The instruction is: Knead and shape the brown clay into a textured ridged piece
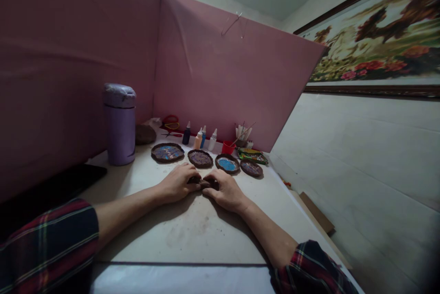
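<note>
Left hand (177,183) and right hand (225,191) both grip a dark brown lump (205,184), apparently clay, partly hidden; located well in from the desk's (192,248) near edge.

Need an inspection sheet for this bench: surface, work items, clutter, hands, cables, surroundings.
Surface: white table, brown smudges and specks near the front.
Work items: small brown piece between the hands; four brown dishes in a row beyond, insides coloured.
Clutter: purple flask upright at left; big brown lump beside it; scissors; four nozzle bottles; red cup; green packet.
Hands: left hand and right hand both bare, fingers on the small brown piece.
Cables: nothing seen.
Surroundings: pink panels at left and back; framed horse picture on the right wall.
</note>
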`<state>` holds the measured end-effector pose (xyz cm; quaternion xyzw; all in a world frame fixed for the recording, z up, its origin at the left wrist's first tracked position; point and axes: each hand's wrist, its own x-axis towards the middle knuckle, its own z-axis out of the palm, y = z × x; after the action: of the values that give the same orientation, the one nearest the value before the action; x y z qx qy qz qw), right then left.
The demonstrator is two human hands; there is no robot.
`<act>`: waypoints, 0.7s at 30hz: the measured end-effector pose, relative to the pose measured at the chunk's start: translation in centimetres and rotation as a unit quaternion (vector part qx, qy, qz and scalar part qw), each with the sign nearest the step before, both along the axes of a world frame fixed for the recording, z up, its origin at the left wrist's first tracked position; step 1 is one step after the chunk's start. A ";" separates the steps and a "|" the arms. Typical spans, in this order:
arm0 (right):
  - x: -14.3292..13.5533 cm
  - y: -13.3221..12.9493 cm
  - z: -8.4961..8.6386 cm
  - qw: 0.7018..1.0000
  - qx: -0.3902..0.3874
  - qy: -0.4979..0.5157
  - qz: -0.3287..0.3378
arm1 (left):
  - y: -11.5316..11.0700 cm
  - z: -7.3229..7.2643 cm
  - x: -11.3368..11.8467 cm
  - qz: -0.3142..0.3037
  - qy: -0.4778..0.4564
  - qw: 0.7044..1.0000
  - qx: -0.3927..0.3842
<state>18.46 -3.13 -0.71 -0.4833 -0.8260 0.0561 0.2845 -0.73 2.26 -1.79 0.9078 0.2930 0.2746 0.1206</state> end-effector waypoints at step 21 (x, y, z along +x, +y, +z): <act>0.1 0.3 -0.2 1.000 -0.001 0.015 0.018 | 0.0 0.0 -0.1 -0.001 -0.025 0.999 -0.039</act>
<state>18.60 -2.87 -0.92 -0.4680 -0.8300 0.0690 0.2956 -0.82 2.28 -1.77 0.8953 0.2997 0.2858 0.1640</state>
